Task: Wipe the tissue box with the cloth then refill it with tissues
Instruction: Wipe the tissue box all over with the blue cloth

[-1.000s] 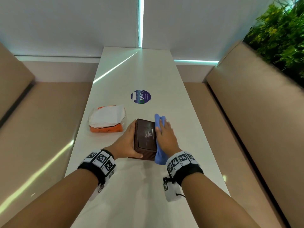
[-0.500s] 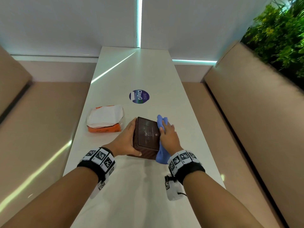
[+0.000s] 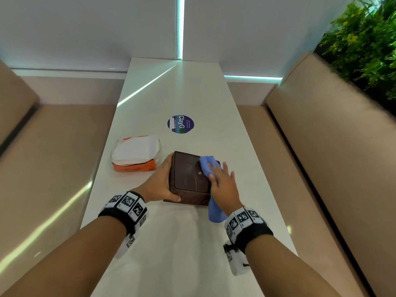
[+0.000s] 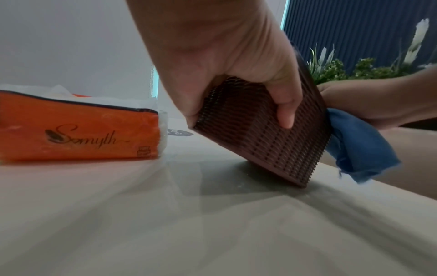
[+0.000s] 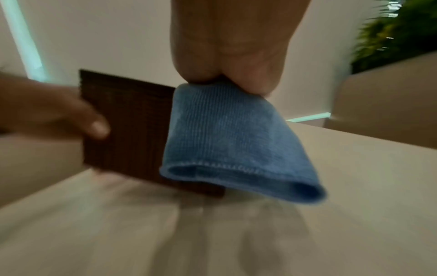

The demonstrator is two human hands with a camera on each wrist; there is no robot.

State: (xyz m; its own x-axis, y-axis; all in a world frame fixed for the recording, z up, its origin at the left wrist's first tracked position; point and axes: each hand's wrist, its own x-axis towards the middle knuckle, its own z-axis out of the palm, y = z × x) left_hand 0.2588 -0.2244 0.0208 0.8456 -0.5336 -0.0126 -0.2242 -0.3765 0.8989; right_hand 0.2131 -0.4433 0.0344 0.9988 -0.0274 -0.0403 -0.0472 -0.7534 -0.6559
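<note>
A dark brown woven tissue box stands on the white table, tilted with its left edge lifted in the left wrist view. My left hand grips its left side, thumb on the near face. My right hand lies flat with straight fingers, pressing a blue cloth onto the box's top right edge. The cloth's loose end hangs down beside the box. An orange pack of white tissues lies to the left of the box, also near in the left wrist view.
A round purple sticker sits on the table beyond the box. Beige bench seats run along both sides. Green plants stand at the back right. A white wall closes the table's far end.
My right hand has slid the cloth from the box's right side up onto its top right corner. The box has turned and tipped slightly in my left hand.
</note>
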